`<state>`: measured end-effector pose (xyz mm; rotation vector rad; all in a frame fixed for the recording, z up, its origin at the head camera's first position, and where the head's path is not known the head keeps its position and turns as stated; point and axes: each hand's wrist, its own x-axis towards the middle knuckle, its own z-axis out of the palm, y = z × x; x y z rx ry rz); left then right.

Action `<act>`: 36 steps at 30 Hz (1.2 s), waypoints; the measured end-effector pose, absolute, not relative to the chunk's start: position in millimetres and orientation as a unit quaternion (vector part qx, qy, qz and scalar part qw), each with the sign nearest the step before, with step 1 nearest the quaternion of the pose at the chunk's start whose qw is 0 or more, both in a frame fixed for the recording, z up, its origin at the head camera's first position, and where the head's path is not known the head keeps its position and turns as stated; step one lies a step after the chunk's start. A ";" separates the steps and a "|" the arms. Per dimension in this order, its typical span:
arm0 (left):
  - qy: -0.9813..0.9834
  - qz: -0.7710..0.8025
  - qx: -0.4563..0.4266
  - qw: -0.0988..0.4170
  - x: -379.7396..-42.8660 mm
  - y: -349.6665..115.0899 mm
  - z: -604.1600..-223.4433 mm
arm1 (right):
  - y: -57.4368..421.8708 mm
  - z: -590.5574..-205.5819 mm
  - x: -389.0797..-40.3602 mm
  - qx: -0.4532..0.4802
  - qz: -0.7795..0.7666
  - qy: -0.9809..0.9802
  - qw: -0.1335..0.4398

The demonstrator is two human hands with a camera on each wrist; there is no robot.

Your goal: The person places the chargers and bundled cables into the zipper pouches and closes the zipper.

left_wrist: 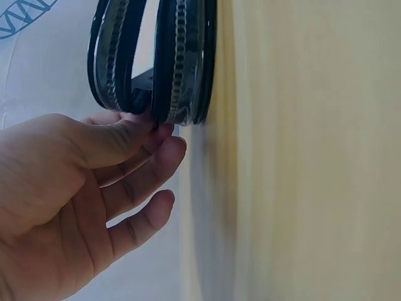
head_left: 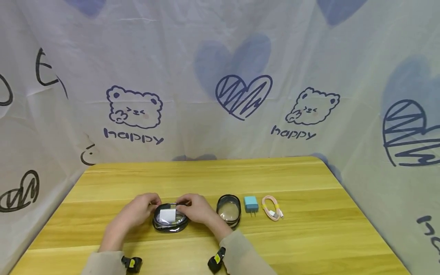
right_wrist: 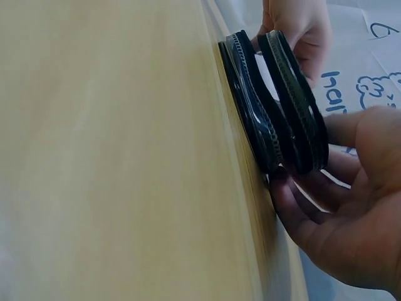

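An oval clear zip pouch with black trim [head_left: 170, 229] lies on the table, its zip parted along the side in both wrist views. Inside it is a white block [head_left: 167, 215], like a charger. My left hand [head_left: 139, 209] pinches the pouch's left end; thumb and forefinger meet at the zip gap in the left wrist view. At the right end my right hand [head_left: 196, 208] grips the pouch, thumb on the top and fingers beneath or behind. Whether a zip pull is between the left fingers is hidden.
Right of the hands stands a second clear pouch with black trim [head_left: 229, 197]. Farther right are a blue plug charger [head_left: 251, 204] and a coiled pink cable [head_left: 271, 207] with yellow ties. Behind the wooden table [head_left: 206, 177] hangs a printed cloth [head_left: 189, 126].
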<state>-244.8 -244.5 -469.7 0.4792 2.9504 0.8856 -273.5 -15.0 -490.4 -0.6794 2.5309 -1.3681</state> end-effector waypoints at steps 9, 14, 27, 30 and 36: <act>0.948 0.283 0.146 0.014 -245.2 -240.1 -469.9 | -14.8 -489.6 -272.8 -0.209 -0.453 0.863 0.079; 0.949 0.282 0.137 0.018 -244.9 -239.1 -469.7 | -14.1 -488.8 -270.7 -0.187 -0.471 0.858 0.082; 0.964 0.239 0.116 0.020 -238.6 -243.6 -466.9 | -8.4 -493.2 -266.3 -0.167 -0.482 0.857 0.069; 0.963 0.241 0.120 0.017 -237.9 -245.7 -464.7 | -9.4 -491.5 -267.9 -0.168 -0.472 0.862 0.075; 0.952 0.274 0.135 0.025 -239.7 -246.9 -464.6 | -12.1 -488.5 -270.3 -0.187 -0.458 0.864 0.093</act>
